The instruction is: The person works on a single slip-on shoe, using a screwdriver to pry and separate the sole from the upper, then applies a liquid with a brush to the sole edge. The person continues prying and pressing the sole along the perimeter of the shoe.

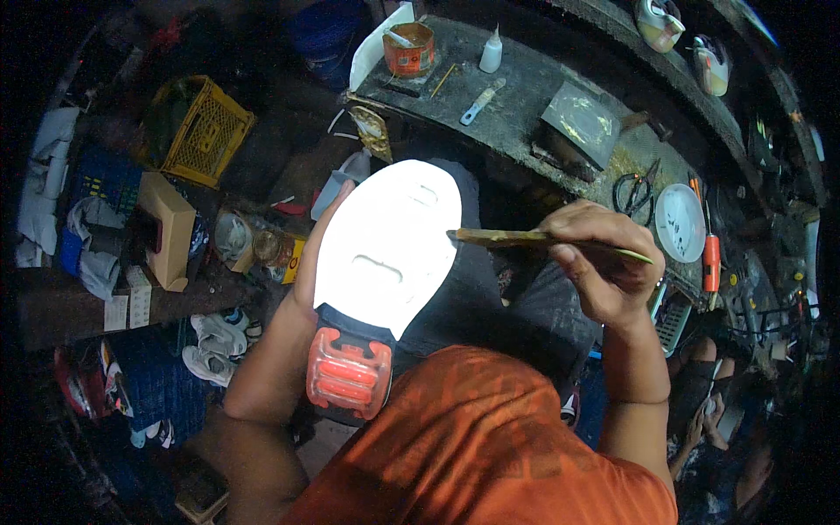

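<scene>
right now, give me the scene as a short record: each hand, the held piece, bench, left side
left hand: the left hand supports the white sole from its left side, most of the grip hidden
right hand: the right hand holds a slim brush-like tool, its dark tip at the sole's right edge
held piece: glaring bright, with a red translucent heel part toward the person
bench: orange tin, white squeeze bottle, scissors, white dish
left side: yellow crate, tilted

A bright white sole (pixel 389 232) with red heel (pixel 350 374) faces up, brown brush (pixel 503 237) at its right edge.
</scene>
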The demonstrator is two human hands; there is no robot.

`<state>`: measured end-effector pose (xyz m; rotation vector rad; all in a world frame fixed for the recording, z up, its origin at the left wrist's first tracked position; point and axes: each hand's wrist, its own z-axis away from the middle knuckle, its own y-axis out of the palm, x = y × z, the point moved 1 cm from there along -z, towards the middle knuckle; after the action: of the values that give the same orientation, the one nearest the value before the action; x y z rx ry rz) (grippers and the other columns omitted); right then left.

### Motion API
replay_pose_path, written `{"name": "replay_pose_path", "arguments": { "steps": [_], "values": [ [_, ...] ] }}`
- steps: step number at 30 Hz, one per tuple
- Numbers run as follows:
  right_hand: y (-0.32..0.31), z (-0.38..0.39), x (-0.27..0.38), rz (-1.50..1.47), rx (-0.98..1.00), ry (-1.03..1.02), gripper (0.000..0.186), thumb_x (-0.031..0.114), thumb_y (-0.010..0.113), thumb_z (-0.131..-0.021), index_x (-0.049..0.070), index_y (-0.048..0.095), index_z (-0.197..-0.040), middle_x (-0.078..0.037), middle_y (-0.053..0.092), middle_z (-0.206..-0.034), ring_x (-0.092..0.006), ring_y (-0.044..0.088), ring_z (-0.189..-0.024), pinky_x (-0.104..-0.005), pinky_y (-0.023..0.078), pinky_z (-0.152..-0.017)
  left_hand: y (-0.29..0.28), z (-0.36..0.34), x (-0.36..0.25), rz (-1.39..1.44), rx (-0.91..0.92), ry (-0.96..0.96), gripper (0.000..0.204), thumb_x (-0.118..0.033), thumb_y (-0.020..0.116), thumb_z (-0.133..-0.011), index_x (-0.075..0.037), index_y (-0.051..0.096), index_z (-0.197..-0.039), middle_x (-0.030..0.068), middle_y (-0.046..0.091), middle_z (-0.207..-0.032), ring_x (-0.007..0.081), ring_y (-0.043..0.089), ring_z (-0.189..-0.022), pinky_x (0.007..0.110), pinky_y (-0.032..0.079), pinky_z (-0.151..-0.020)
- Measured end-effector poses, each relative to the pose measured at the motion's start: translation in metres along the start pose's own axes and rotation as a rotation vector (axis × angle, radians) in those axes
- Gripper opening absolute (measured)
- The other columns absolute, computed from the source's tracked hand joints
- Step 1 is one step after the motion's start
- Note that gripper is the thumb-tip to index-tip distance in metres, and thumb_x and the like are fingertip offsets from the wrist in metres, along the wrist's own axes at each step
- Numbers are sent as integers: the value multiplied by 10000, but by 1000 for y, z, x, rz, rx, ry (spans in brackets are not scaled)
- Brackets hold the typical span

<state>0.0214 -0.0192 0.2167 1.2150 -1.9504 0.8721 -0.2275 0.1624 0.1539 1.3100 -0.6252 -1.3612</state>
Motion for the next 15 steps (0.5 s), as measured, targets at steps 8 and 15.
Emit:
{"name": "replay_pose_path", "arguments": {
  "steps": [8,15],
  "values": [
    [16,-25,-39,153,-242,246,172,67,779,-964,2,761,-1122,-108,768,-1043,-158,712,-903,-282,562,-829,-20,1,0,-108,-108,195,760,-596,332,-1112,3,459,-1561,210,610,-1468,317,668,-1279,441,563,-1075],
    [26,-152,-132,491,-266,-5,214,136,692,-1044,51,714,-1239,-122,780,-1027,-198,746,-917,-340,575,-835,-57,18,-1,-111,-263,740,790,-669,349,-1088,-77,393,-1609,182,553,-1544,350,605,-1351,521,515,-1124]
  ]
}}
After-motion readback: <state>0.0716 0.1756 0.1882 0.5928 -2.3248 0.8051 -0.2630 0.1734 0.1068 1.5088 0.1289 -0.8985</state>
